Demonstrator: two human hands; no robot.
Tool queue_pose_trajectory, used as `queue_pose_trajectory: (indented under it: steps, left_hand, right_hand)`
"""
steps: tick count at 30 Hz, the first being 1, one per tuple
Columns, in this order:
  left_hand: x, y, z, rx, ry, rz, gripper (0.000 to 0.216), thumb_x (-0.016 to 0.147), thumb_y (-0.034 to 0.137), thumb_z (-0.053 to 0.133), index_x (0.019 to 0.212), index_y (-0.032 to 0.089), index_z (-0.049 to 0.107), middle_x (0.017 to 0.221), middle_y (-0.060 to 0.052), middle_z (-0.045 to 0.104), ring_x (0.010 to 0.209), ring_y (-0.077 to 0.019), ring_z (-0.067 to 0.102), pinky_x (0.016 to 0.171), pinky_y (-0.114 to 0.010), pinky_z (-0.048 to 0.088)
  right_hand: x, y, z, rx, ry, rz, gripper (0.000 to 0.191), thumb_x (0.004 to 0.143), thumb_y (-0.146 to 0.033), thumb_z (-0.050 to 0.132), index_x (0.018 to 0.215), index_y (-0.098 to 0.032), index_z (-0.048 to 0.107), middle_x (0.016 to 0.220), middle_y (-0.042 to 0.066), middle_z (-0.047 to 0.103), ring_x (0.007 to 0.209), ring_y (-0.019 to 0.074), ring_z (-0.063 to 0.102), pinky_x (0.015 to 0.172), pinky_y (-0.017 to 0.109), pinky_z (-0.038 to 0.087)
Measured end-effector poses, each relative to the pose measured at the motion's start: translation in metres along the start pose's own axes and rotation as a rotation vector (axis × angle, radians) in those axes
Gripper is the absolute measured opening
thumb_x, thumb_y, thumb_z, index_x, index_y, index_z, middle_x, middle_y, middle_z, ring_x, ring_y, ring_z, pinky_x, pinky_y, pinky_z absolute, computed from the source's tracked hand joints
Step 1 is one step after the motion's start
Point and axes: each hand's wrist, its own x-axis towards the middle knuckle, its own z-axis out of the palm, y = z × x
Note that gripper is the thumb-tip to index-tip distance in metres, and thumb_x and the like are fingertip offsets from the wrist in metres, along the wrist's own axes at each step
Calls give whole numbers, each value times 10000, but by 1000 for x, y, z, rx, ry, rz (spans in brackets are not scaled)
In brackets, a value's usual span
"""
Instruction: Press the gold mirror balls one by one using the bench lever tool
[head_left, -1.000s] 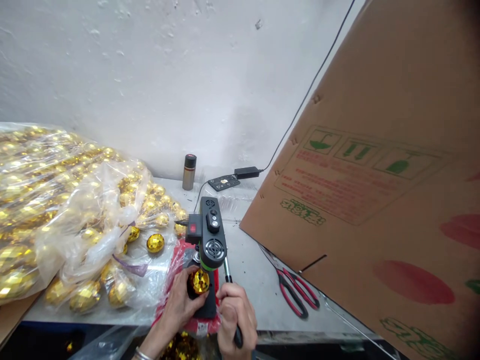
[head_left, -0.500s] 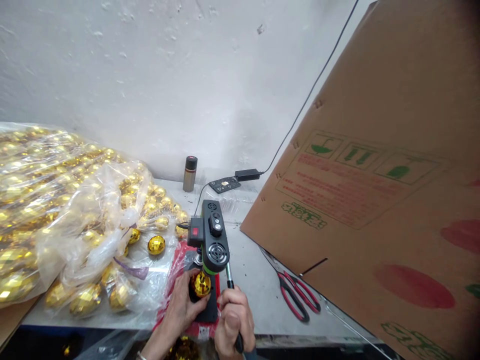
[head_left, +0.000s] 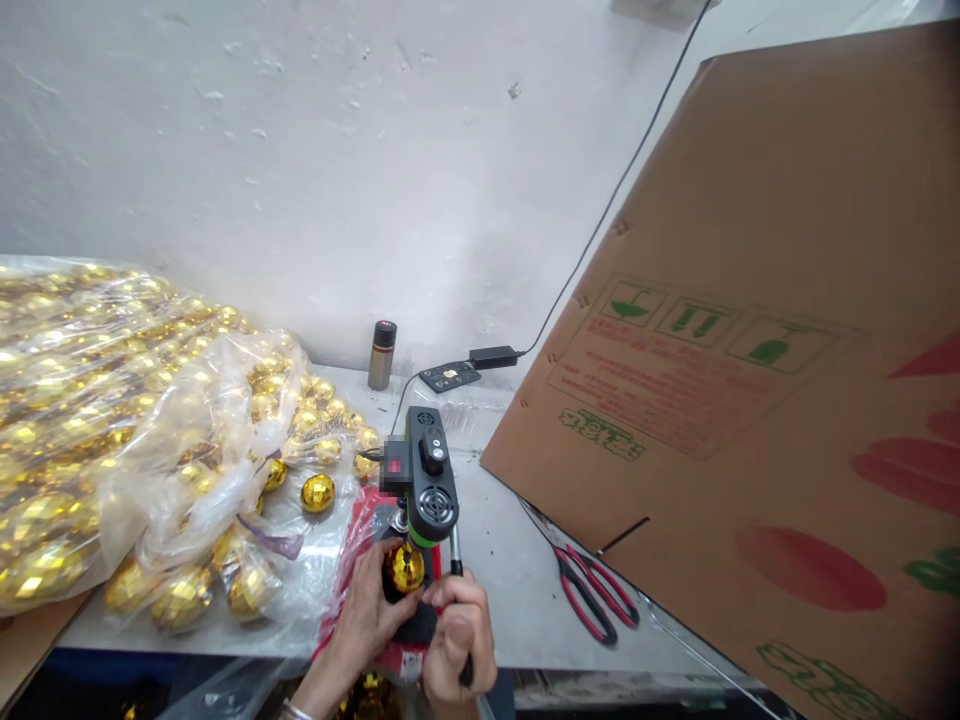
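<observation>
My left hand [head_left: 367,612] is closed around a gold faceted ball [head_left: 404,566] and holds it under the head of a small black and green press machine [head_left: 429,490]. My right hand [head_left: 454,645] is wrapped round the machine's metal lever handle [head_left: 454,550], just right of the ball. The machine stands on a red sheet [head_left: 360,525] at the table's front edge. A blurred tag with a red light sits on the machine's left side.
Clear plastic bags full of gold balls [head_left: 112,420] fill the left of the table; one loose gold ball [head_left: 318,492] lies near them. Red-handled scissors [head_left: 592,585] lie to the right. A big cardboard box [head_left: 750,380] leans at right. A small canister [head_left: 381,355] and power adapter [head_left: 493,355] stand by the wall.
My right hand has slid slightly up the lever toward the ball. The left hand keeps the ball under the machine head. The view has shifted a little.
</observation>
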Motion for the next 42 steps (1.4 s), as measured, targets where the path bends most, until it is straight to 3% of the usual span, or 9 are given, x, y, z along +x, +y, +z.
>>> queue_pose_trajectory:
  steps: [4,7,13,17,22,26,29,36,42]
  left_hand:
    - [-3,-3,-1,7,-1,-3,506,732,372,775,1197,196,683,1175,-155,790,1103,-374,752,980,-588,612]
    - [-28,-20,-3,1,43,46,502,816,381,751,1276,207,651,1304,-173,757,1224,-370,727,1043,-585,596]
    - [-88,-41,-29,75,133,149,868,726,767,799,1397,250,610,1441,-207,680,1357,-455,631,1114,-615,549]
    - [-33,-10,-69,263,278,188,477,1038,516,498,1420,239,564,1401,-168,691,1281,-350,686,1088,-525,576]
    - [73,8,-100,728,193,-16,394,965,255,533,1341,146,581,1315,-230,655,1231,-408,651,1024,-617,548]
    - [93,0,-98,742,115,-76,453,887,152,570,1339,128,578,1231,-187,635,1057,-340,707,925,-513,593]
    - [81,5,-93,628,124,-39,455,888,260,619,1329,156,590,1279,-174,603,1096,-330,701,945,-498,594]
    - [33,32,-67,-258,-27,-223,665,847,643,683,1323,191,576,1034,-65,788,945,-268,770,880,-409,628]
    - [9,18,-41,-113,-21,-212,628,839,631,698,1285,189,672,1172,-119,815,1089,-337,770,965,-467,617]
  right_hand:
    - [38,-23,-6,62,-50,76,342,1072,-161,425,746,-223,508,701,-28,554,610,115,559,578,244,438]
    - [68,-38,-12,60,-132,117,305,1052,-109,448,786,-215,553,722,-18,573,616,111,555,558,234,422]
    - [67,-36,-11,67,-134,48,308,1036,-75,444,777,-220,525,671,-26,532,630,122,581,573,231,456]
    - [60,-34,-9,82,-92,40,325,1031,-82,452,741,-226,489,627,-37,486,647,126,578,573,217,460]
    - [63,-35,-9,74,-91,27,342,1038,-102,454,722,-225,497,620,-30,488,632,135,583,552,228,454]
    - [65,-37,-8,72,-96,79,339,1054,-110,448,738,-221,502,661,-27,518,630,118,573,564,221,441]
    - [72,-41,-6,92,-88,151,334,1068,-117,443,759,-215,522,704,-19,538,612,104,550,545,220,416]
    - [93,-51,-3,87,-112,191,367,1086,-162,459,725,-222,484,666,-34,490,601,99,513,574,226,424]
    - [92,-50,-4,75,-122,155,354,1083,-137,448,741,-224,484,672,-32,489,608,101,518,574,224,433]
